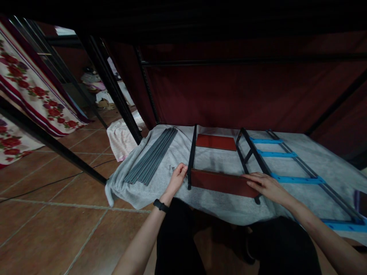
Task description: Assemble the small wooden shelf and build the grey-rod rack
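A reddish-brown board stands on its long edge between the two black metal side frames, the left one and the right one. My right hand grips the board's right end, fingers over its top edge. At the board's left end, my left hand is closed in a pinch against the outer side of the left frame; whatever its fingertips hold is too small to make out. Small screws lie on the grey cloth just beside that hand. Farther back, a second reddish-brown board lies between the frames.
A bundle of grey rods lies on the grey cloth at left. To the right are black rails with blue crosspieces and a dark phone-like object. Black metal posts and a dark overhead surface enclose the place.
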`<state>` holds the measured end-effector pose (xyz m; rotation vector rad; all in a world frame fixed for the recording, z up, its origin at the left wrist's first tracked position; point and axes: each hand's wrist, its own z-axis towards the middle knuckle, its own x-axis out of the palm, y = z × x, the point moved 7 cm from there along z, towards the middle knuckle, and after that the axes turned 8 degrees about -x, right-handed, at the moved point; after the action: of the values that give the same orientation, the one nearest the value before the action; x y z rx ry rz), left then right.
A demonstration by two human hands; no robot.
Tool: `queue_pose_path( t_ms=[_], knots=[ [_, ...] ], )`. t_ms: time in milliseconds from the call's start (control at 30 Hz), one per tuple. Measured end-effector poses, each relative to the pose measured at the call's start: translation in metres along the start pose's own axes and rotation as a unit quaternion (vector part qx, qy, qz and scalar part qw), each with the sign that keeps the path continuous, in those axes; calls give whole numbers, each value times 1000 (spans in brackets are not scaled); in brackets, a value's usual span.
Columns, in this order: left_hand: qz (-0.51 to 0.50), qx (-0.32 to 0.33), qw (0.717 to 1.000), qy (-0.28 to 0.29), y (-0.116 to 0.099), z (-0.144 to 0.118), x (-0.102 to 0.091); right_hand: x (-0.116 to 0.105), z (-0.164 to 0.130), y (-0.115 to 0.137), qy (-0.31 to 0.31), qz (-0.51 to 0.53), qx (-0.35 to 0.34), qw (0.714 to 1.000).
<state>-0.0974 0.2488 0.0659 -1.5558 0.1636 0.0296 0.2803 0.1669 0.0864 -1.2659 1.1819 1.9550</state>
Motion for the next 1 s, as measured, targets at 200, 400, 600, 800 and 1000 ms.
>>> queue_pose_path(
  t_ms=[200, 400, 600, 800, 1000],
  knots=[
    [-52, 9, 998, 17, 2, -3, 1, 0, 0, 2, 0, -5, -4, 1000],
    [-45, -11, 999, -16, 7, -3, 0, 1, 0, 2, 11, -9, 3, 1000],
    [-30, 25, 999, 4, 5, 1, 1, 1, -1, 1, 13, -5, 9, 1000],
    [-70, 25, 997, 9, 14, 3, -5, -5, 0, 5, -7, 17, 14, 1000],
    [103, -107, 957, -250, 70, 24, -90, -23, -14, -7, -155, 41, 25, 987]
  ],
)
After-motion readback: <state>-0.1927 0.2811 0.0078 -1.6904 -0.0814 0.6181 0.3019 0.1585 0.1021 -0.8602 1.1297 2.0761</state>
